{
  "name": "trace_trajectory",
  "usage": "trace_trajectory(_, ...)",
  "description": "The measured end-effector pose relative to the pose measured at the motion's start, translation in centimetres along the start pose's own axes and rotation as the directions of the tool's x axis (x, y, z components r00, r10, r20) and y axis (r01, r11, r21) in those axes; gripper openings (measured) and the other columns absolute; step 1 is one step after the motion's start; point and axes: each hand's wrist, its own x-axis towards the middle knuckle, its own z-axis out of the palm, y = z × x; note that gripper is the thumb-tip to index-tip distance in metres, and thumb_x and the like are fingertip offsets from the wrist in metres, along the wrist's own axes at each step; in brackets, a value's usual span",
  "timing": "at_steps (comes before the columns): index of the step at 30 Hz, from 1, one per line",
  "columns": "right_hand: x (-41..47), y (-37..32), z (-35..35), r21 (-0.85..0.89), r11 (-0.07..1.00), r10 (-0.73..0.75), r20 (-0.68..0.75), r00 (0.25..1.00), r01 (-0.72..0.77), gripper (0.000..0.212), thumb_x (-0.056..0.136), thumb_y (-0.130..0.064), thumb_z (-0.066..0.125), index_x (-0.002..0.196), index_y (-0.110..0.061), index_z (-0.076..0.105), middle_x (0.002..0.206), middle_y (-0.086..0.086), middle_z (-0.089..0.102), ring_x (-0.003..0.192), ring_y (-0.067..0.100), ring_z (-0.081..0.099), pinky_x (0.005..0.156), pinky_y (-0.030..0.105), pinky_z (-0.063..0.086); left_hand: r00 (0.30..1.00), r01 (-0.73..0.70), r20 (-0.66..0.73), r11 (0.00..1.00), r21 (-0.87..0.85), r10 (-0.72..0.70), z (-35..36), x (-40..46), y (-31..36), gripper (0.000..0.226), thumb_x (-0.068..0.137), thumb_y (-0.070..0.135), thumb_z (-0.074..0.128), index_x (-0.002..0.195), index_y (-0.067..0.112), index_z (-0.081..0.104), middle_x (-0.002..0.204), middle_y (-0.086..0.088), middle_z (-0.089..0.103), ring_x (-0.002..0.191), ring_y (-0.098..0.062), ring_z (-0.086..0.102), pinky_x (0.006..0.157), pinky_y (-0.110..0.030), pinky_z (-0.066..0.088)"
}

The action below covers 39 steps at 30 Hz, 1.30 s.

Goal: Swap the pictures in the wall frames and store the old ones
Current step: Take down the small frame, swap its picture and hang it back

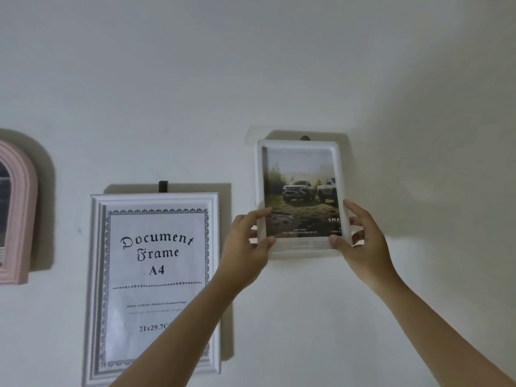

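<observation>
Both hands, left hand (245, 241) and right hand (360, 238), pinch small frame (300, 247) bottom corners on hook (305, 138); left of them, document frame (153, 283) apparently unswapped.

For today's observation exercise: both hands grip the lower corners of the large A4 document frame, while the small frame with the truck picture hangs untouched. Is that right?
Not quite. The head view shows the left hand and right hand gripping the lower corners of the small frame with the truck picture; the A4 document frame hangs untouched.
</observation>
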Motion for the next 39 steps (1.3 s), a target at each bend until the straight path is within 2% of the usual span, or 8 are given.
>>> trace_trajectory(4,-2.9,-3.2,0.0,0.073,0.997,0.016,0.038,0.999,-0.019,0.065,0.074,-0.009,0.077,0.114,-0.053,0.051,0.099,-0.009,0.058,0.075,-0.001,0.057,0.054,0.014,0.050,0.995,0.101,0.023,0.993,-0.065,-0.099,-3.1,-3.3,0.6,0.045,0.084,0.007,0.066,0.117,0.036,0.056,0.121,-0.001,0.056,0.098,-0.017,0.060,0.079,-0.040,0.057)
trace_trajectory(8,-8.1,-6.4,1.4,0.300,0.950,0.059,0.087,0.994,-0.083,0.055,0.079,0.001,0.070,0.107,-0.046,0.063,0.106,-0.001,0.065,0.089,0.014,0.065,0.069,0.022,0.055,0.985,0.171,0.034,0.970,-0.170,-0.168,-6.8,-9.0,0.9,0.048,0.080,0.002,0.068,0.109,0.040,0.061,0.114,0.007,0.061,0.086,-0.016,0.062,0.065,-0.026,0.057)
trace_trajectory(11,-13.2,-8.3,3.3,0.467,0.861,0.149,0.146,0.978,-0.201,0.050,0.083,0.006,0.062,0.110,-0.035,0.067,0.116,0.006,0.066,0.103,0.023,0.064,0.082,0.031,0.055,0.963,0.268,0.067,0.936,-0.230,-0.260,-9.7,-14.0,0.4,0.048,0.079,0.000,0.069,0.110,0.037,0.064,0.107,0.011,0.064,0.083,-0.018,0.064,0.058,-0.022,0.054)
trace_trajectory(16,-22.1,-11.0,7.4,0.579,0.633,0.396,0.327,0.858,-0.513,0.046,0.079,-0.020,0.061,0.124,-0.027,0.059,0.128,0.011,0.060,0.121,0.031,0.053,0.110,0.050,0.034,0.900,0.434,0.158,0.867,-0.245,-0.406,-14.7,-22.6,-1.7,0.047,0.080,-0.003,0.067,0.114,0.030,0.063,0.099,0.023,0.065,0.077,-0.013,0.064,0.060,-0.022,0.053)
trace_trajectory(19,-27.4,-12.3,9.9,0.513,0.583,0.521,0.358,0.774,-0.630,0.036,0.090,-0.014,0.054,0.123,-0.029,0.059,0.132,0.006,0.058,0.126,0.027,0.050,0.111,0.048,0.033,0.837,0.542,0.216,0.814,-0.210,-0.502,-17.9,-27.7,-3.1,0.046,0.081,-0.003,0.066,0.116,0.027,0.061,0.095,0.026,0.064,0.077,-0.011,0.064,0.064,-0.023,0.053)
trace_trajectory(24,-36.4,-14.5,13.3,0.394,0.585,0.631,0.329,0.703,-0.709,0.035,0.095,-0.006,0.050,0.113,-0.033,0.062,0.129,-0.016,0.059,0.120,-0.005,0.050,0.101,0.018,0.040,0.700,0.697,0.271,0.715,-0.055,-0.661,-22.1,-35.8,-5.0,0.040,0.082,0.004,0.067,0.113,0.030,0.062,0.108,0.012,0.066,0.097,-0.016,0.065,0.079,-0.022,0.050)
trace_trajectory(28,-42.9,-17.0,14.8,0.299,0.641,0.625,0.332,0.707,-0.707,0.038,0.092,0.000,0.053,0.113,-0.030,0.063,0.110,-0.012,0.068,0.107,0.000,0.058,0.091,0.012,0.043,0.635,0.755,0.182,0.653,0.062,-0.751,-23.9,-39.8,-5.2,0.031,0.084,0.018,0.066,0.111,0.032,0.060,0.123,0.007,0.056,0.112,-0.009,0.055,0.082,-0.019,0.044)
trace_trajectory(39,-53.3,-24.1,18.1,0.099,0.730,0.604,0.370,0.706,-0.676,0.043,0.091,0.001,0.052,0.119,-0.031,0.061,0.122,-0.021,0.062,0.119,0.001,0.054,0.096,0.011,0.040,0.585,0.764,0.400,0.645,0.022,-0.706,-24.8,-40.2,-2.4,0.023,0.088,0.033,0.061,0.108,0.043,0.063,0.110,0.013,0.060,0.073,-0.001,0.065,0.055,-0.006,0.046)
